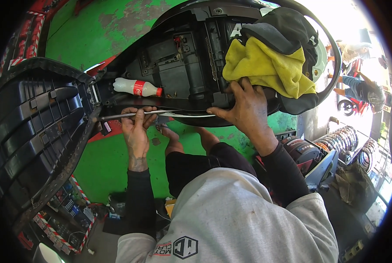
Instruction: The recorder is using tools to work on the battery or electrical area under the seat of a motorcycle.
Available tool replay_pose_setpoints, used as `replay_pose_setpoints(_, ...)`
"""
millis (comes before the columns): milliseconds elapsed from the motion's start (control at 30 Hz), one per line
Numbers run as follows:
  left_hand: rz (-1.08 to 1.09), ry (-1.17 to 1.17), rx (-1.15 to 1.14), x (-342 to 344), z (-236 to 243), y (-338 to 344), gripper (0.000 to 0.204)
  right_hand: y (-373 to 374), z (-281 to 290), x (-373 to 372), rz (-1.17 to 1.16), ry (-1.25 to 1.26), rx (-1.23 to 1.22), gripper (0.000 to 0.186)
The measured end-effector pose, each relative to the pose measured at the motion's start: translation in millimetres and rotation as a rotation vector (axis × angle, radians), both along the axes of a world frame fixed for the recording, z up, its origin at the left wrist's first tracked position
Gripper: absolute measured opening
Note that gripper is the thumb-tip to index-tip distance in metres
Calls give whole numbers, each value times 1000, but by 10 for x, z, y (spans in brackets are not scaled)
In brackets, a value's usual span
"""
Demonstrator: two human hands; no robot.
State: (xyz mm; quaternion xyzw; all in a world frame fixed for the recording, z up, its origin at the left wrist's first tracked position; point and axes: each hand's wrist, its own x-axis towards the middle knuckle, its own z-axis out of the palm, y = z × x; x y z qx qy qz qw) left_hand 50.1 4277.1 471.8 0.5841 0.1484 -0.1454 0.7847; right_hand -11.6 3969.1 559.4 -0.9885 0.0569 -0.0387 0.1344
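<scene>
Thumb and fingers of the left hand point(137, 127) pinch a metal rod point(115, 117), pointing toward the right hand point(250, 106), which spreads wide on the edge of the scooter point(165, 65), gripping nothing I can see. I'd keep the rod level and brace with the right. Beyond the left hand lies a bottle point(132, 86); yellow cloth point(266, 65) crowds the right; the open seat point(38, 127) limits room leftward.

One rod point(112, 117), one bottle point(128, 86), one yellow cloth point(266, 66)
</scene>
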Motion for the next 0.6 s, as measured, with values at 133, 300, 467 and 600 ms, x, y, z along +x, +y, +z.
replay_pose_setpoints(133, -3, 39, 3, 45, -75, 58, 10, 0, 3, 2, 13, 1, -7, 66)
replay_pose_setpoints(300, 20, 56, 19, 36, -87, 46, 9, -5, -3, 5, 4, 3, -14, 66)
replay_pose_setpoints(467, 51, 129, 45, 53, -18, -3, 9, -9, -1, 9, -2, 11, -7, 67)
replay_pose_setpoints(600, 54, 142, 26, 52, 13, -9, 8, -6, -11, 8, 2, -9, -10, 67)
